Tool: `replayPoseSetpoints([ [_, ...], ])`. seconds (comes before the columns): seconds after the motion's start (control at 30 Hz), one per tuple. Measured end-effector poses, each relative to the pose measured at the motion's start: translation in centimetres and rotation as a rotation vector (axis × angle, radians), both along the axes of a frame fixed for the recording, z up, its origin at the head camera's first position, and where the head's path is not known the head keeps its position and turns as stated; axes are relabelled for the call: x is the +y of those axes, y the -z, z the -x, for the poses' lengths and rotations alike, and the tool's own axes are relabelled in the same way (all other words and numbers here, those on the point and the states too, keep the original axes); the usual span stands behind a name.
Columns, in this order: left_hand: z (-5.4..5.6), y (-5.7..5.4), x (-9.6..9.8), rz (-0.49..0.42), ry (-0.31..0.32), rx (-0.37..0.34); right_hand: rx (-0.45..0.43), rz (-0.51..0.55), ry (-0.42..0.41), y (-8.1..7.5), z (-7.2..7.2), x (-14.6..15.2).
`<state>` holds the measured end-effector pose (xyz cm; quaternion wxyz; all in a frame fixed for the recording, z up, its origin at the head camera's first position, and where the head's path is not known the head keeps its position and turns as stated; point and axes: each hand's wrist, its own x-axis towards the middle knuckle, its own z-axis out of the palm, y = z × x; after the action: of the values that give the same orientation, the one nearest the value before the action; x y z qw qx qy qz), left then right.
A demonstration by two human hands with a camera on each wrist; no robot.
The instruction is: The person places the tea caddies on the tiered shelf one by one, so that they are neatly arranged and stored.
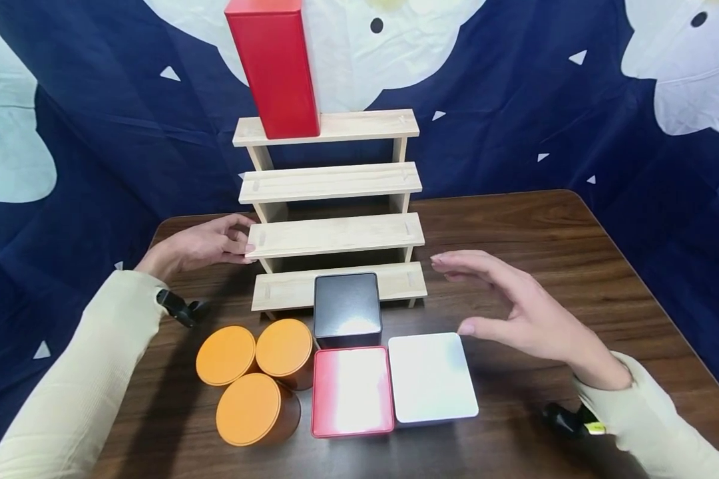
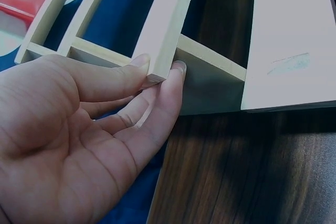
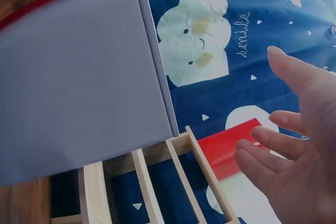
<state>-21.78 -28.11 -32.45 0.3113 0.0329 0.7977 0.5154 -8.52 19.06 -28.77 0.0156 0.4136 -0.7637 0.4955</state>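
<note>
Left grip [image 1: 216, 241]: thumb and fingers clamped on a board's left end, apparently steadying the stepped shelf [image 1: 329, 181].
Orange tins [image 1: 247, 409]: three clustered, lids up, probably for easy reach.
Stepped shelf: on the bench towards its back; tall red box [image 1: 281, 76] upright on the top step's left.
Square boxes: black [image 1: 347, 306], red [image 1: 352, 392], white [image 1: 433, 377], bunched near the shelf's front.
Right grip [image 1: 518, 309]: thumb and fingers apart, holding nothing, beside the white box.
Bench [image 1: 515, 226]: dark wood grain, rounded corners.
Room: navy cloth [image 1: 503, 120] with white clouds behind.
</note>
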Motion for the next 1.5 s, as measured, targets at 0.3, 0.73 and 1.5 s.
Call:
replayPoseSetpoints([
  [0.3,-0.2,0.0,-0.1,0.002,-0.005,0.007,-0.036,-0.057,0.020,1.5,-2.4,1.2],
  [0.73,-0.5,-0.2,-0.2,0.035,0.003,0.018,-0.164,-0.247,0.033,3.9,-4.5,2.0],
  [1.5,-0.4,0.0,-0.2,0.012,0.016,0.033,-0.298,-0.315,0.053,5.7,-5.5,2.1],
])
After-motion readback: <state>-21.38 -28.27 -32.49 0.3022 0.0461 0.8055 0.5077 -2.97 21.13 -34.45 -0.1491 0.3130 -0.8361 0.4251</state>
